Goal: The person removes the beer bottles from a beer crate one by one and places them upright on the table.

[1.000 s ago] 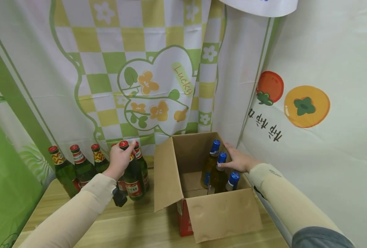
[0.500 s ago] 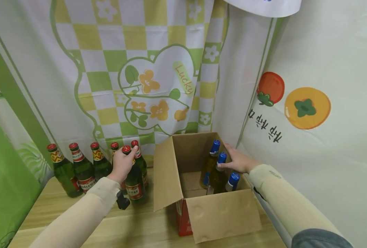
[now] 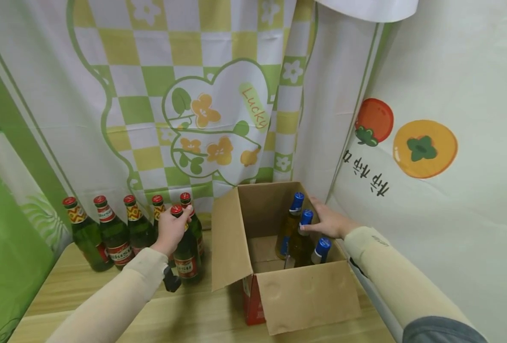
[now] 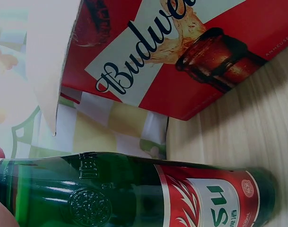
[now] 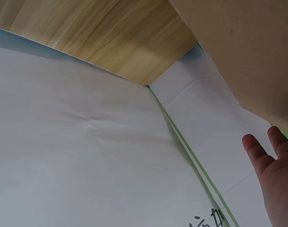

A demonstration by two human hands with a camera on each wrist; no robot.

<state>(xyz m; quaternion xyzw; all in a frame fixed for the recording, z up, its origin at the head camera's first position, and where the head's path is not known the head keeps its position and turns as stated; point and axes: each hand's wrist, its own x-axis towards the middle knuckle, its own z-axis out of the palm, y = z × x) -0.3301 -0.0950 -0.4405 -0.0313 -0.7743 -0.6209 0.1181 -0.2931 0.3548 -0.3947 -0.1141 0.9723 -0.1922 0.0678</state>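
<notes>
Grips a green bottle [image 3: 187, 257] high on the neck with the left hand [image 3: 170, 232], pinching it between thumb and fingers just under the red cap. Holds it upright at the right end of a row of 5 more green bottles [image 3: 138, 231], just left of an open cardboard box [image 3: 266, 209] with flaps folded outward. Cannot tell contact from a slim gap between its base and the wooden table [image 3: 184, 317]. Over on the other side, lays the right hand [image 3: 332, 223] across the box's right edge, with the thumb over the inside, by the neck of the middle of 3 blue-capped bottles [image 3: 300, 245], and with fingers outside, stretched out and slightly apart. Cannot tell a firm pinch on the cardboard from a light touch. Shows red Budweiser printing on the box's side in the left wrist view, beyond the green bottle. Wears pale sleeves [image 3: 103, 297] on 2 arms and a small black device [image 3: 172, 280] at the left wrist. Faces a checked curtain [image 3: 219, 47] lettered "Lucky", with printed fruit [image 3: 424, 148] on the white sheet at right.
</notes>
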